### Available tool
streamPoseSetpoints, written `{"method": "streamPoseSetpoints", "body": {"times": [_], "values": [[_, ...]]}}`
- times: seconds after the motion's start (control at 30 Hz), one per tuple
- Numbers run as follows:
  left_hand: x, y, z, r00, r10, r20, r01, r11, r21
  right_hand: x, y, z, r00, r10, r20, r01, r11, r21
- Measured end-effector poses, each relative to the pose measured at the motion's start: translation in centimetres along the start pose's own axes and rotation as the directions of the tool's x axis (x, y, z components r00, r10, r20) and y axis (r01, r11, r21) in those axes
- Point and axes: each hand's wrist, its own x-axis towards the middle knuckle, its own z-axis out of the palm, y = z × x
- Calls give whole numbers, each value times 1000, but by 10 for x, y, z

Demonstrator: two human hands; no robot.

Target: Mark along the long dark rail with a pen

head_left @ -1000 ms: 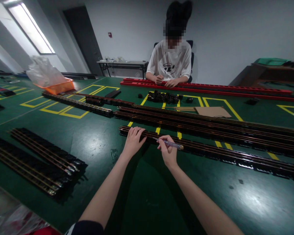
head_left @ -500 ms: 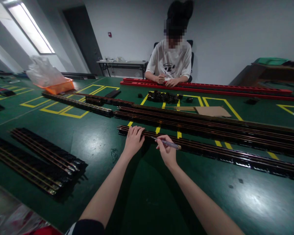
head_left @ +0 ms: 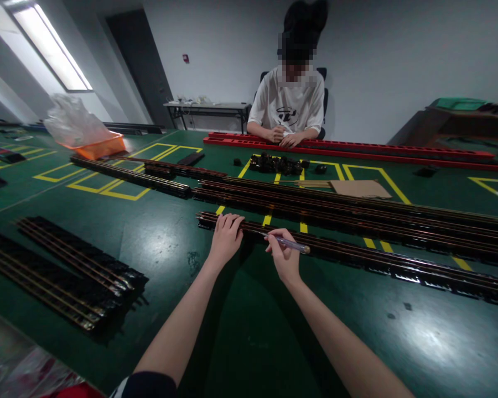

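A long black strip with copper-coloured rods (head_left: pixel 357 255) runs across the green table (head_left: pixel 249 331). Near its left end lies my left hand (head_left: pixel 227 236), its fingers a little apart over the strip and the thumb at the near edge. My right hand (head_left: pixel 284 255) is closed around a screwdriver-like tool with a pale purple, see-through handle (head_left: pixel 292 244). The tool's thin tip points left at the strip, between the hands; its exact contact is too small to tell. Just behind lies a group of similar strips (head_left: pixel 340 215).
Two bundles of black strips (head_left: pixel 78 254) (head_left: pixel 45 282) lie at the left. Farther back are an orange bin (head_left: pixel 102 146) with a plastic bag, black parts (head_left: pixel 276 164), cardboard (head_left: pixel 361 188) and red rails (head_left: pixel 377 149). A person (head_left: pixel 288 105) sits opposite, hands at the rails.
The near strip has shifted slightly left. My right hand and the tool have moved slightly right. The person's hand opposite has shifted a little.
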Motion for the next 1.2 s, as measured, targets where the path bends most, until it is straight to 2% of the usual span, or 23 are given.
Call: {"method": "streamPoseSetpoints", "body": {"times": [0.17,0.5,0.83,1.0,1.2], "values": [[0,0,0,1000,-4,10,4,1000,-2,0,1,-1,998,-28,51,30,999,-44],[-1,0,0,1000,-22,-8,23,998,50,0,1,1,1000,-13,10,13,1000,-20],[-1,0,-1,998,-48,-51,53,994,96,0,5,0,999,-19,44,21,999,-32],[0,-1,0,994,-79,-80,85,994,72,0,5,-1,999,-15,44,17,999,-30],[-1,-5,0,998,-23,-66,23,1000,-6,0,3,0,1000,-1,-1,1,1000,-7]]}}
